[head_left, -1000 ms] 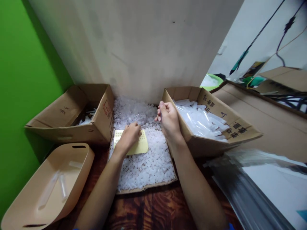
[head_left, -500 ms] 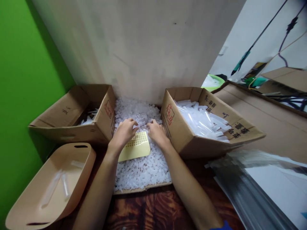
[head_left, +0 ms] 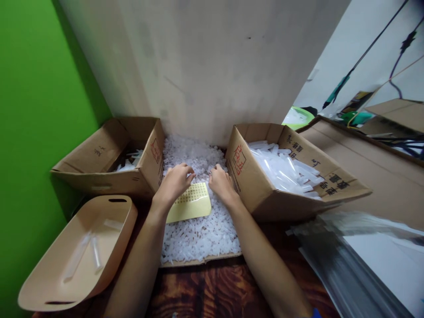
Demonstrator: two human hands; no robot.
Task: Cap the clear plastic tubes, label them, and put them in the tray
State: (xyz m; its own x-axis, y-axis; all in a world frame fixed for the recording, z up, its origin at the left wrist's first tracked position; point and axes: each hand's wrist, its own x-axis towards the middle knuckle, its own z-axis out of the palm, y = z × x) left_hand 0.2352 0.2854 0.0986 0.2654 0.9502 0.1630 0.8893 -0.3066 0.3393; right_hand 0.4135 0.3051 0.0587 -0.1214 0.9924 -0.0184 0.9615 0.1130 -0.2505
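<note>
A heap of small white plastic pieces (head_left: pixel 202 229) lies on a flat cardboard sheet between two boxes. A yellow perforated plate (head_left: pixel 191 203) rests on the heap. My left hand (head_left: pixel 174 183) lies over the plate's far left corner, fingers curled down into the pieces. My right hand (head_left: pixel 221 183) sits just right of the plate with its fingers curled into the pieces too. What the fingers of either hand hold is hidden.
A cardboard box (head_left: pixel 145 176) with white parts stands at the left. A cardboard box (head_left: pixel 251 190) full of clear tubes stands at the right. A beige plastic tub (head_left: pixel 49 291) holding two tubes sits front left. Clear sheets (head_left: pixel 347 265) lie at the right.
My right hand came down from the right box's near corner into the white pieces beside the plate. My left hand stayed on the plate. The view shifted slightly.
</note>
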